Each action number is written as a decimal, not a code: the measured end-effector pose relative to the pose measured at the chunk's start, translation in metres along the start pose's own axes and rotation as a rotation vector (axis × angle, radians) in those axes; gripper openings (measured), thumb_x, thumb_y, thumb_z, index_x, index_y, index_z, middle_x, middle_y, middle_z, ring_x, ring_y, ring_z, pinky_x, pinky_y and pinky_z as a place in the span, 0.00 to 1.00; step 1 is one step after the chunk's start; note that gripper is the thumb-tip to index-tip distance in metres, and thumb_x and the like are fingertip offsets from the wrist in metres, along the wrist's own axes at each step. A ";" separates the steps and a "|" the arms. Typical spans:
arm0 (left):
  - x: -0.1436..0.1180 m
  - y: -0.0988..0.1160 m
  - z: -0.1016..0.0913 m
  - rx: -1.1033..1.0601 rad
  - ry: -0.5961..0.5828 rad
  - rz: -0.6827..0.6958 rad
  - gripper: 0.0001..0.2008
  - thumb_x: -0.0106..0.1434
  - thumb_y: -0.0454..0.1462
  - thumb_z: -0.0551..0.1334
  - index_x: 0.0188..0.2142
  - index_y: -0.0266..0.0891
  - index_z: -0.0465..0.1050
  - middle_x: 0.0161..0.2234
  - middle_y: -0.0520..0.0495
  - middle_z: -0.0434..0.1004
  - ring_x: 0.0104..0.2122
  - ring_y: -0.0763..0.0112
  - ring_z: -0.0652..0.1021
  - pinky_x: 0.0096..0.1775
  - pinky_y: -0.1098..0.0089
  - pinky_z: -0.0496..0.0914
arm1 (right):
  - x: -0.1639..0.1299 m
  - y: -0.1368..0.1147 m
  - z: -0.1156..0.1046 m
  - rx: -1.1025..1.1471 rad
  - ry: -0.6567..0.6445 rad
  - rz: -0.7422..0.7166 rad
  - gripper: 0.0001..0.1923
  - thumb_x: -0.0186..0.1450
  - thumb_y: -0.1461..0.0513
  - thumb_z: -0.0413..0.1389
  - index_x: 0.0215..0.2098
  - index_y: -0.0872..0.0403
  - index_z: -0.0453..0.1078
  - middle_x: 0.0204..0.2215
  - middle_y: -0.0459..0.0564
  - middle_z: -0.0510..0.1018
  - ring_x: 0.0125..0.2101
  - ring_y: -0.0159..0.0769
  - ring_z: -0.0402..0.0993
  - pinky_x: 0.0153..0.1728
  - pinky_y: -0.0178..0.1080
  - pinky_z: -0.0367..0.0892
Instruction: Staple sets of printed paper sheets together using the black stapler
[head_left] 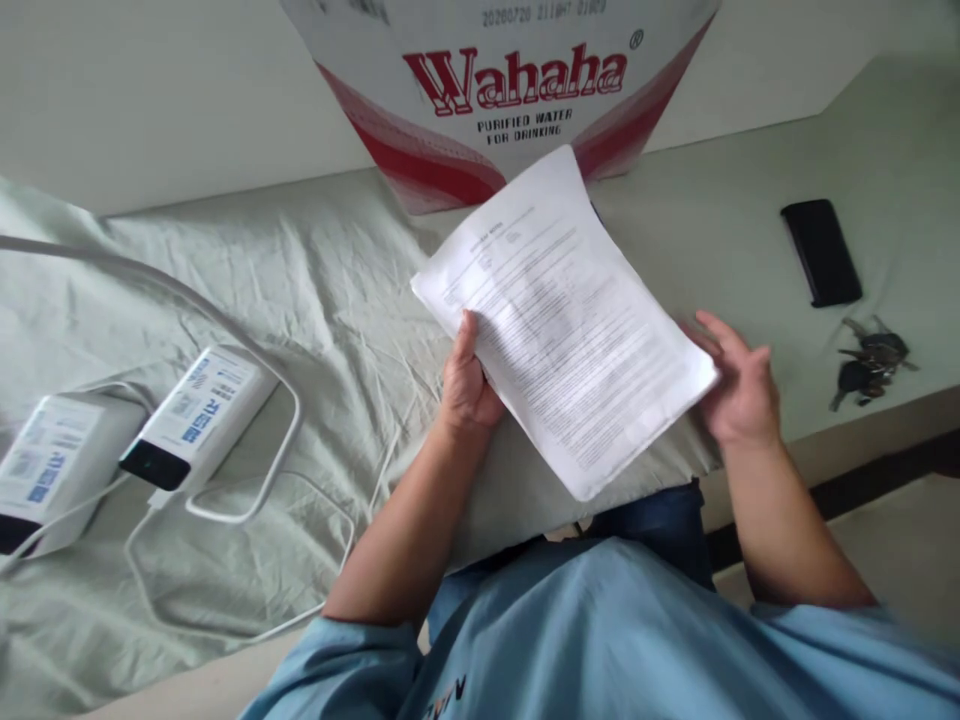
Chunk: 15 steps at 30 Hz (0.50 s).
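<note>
Light-blue shirt point(600, 640) fills the bottom centre, its lettering cut off. Pale green cloth point(337, 250) covers the surface at left. At top centre stands a carton point(517, 110) reading "Wahaha ®", "PURIFIED WATER FOR DRINKING". Mid-frame, printed sheets point(562, 330) slant with their heading uppermost, probably so the wearer can read them; the text is too small for me. The left hand point(469, 385) grips their left edge, thumb on top, apparently bearing the weight. The right hand point(739, 385), fingers spread, is at the lower-right corner; blur hides whether it touches. Lower left, two power banks point(202, 410) bear blue print, illegible here; right, a black smartphone point(821, 252) lies above keys point(874, 355).
</note>
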<state>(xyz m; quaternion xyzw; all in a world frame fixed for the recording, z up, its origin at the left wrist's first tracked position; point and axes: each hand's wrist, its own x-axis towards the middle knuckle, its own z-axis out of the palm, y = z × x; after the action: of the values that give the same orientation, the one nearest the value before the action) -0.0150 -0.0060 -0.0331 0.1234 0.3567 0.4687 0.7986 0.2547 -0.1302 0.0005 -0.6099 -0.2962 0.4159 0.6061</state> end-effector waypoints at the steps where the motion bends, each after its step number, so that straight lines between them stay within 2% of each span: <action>1: 0.001 -0.001 -0.001 0.005 -0.008 0.013 0.26 0.65 0.55 0.69 0.53 0.41 0.77 0.55 0.40 0.84 0.65 0.45 0.75 0.65 0.50 0.72 | -0.014 0.000 0.002 0.018 0.015 0.022 0.39 0.58 0.29 0.59 0.56 0.42 0.76 0.58 0.51 0.82 0.63 0.51 0.75 0.62 0.55 0.73; 4: 0.005 -0.003 -0.003 0.023 -0.015 0.073 0.27 0.63 0.58 0.70 0.51 0.43 0.77 0.54 0.41 0.84 0.65 0.45 0.75 0.61 0.51 0.76 | -0.045 0.001 0.014 0.096 0.063 0.090 0.38 0.54 0.32 0.67 0.54 0.42 0.78 0.60 0.49 0.81 0.67 0.51 0.71 0.64 0.51 0.73; 10: 0.007 0.001 -0.003 0.069 -0.086 0.124 0.28 0.62 0.60 0.70 0.51 0.43 0.77 0.51 0.40 0.84 0.64 0.45 0.75 0.57 0.51 0.79 | -0.072 -0.003 0.037 0.198 0.120 0.209 0.35 0.54 0.31 0.66 0.49 0.42 0.81 0.54 0.49 0.85 0.61 0.50 0.77 0.61 0.51 0.76; 15: 0.001 -0.003 0.004 0.046 -0.093 0.109 0.29 0.61 0.60 0.71 0.51 0.44 0.77 0.51 0.41 0.85 0.63 0.45 0.77 0.57 0.51 0.78 | -0.087 -0.006 0.053 0.305 0.006 0.275 0.45 0.46 0.26 0.65 0.53 0.41 0.80 0.55 0.49 0.84 0.63 0.55 0.75 0.62 0.56 0.75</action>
<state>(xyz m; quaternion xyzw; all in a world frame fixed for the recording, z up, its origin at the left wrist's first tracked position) -0.0096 -0.0065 -0.0322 0.1826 0.3226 0.4968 0.7847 0.1679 -0.1788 0.0240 -0.5469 -0.1416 0.5331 0.6298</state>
